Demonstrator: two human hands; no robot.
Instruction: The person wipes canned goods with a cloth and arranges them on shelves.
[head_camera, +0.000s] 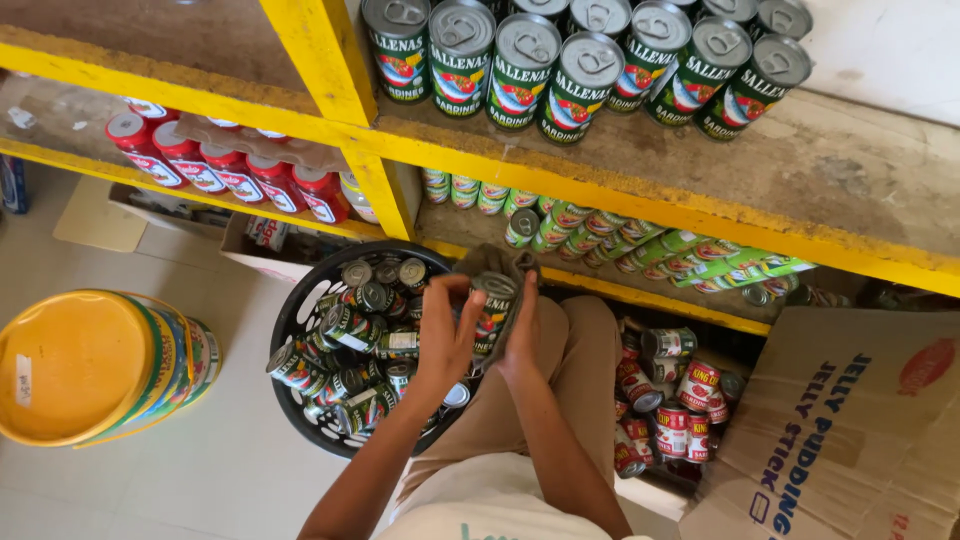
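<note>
Both my hands hold one green-labelled tin can (493, 300) wrapped partly in a grey-brown cloth (497, 262). My left hand (447, 335) grips the can's left side with its fingers curled over the lid. Against the cloth on the can's right side lies my right hand (523, 330), fingers pointing up. Just below and left of the hands stands a black plastic basket (292, 325) filled with several similar green cans (360, 345). My tan trousers show under the hands.
A yellow-framed wooden shelf (560, 180) carries several green cans on top and on the level below, red cans (230, 170) to the left. A yellow lidded bucket (95, 365) sits on the tiled floor. Cardboard boxes (850, 420) and red-labelled cans (670, 410) lie at right.
</note>
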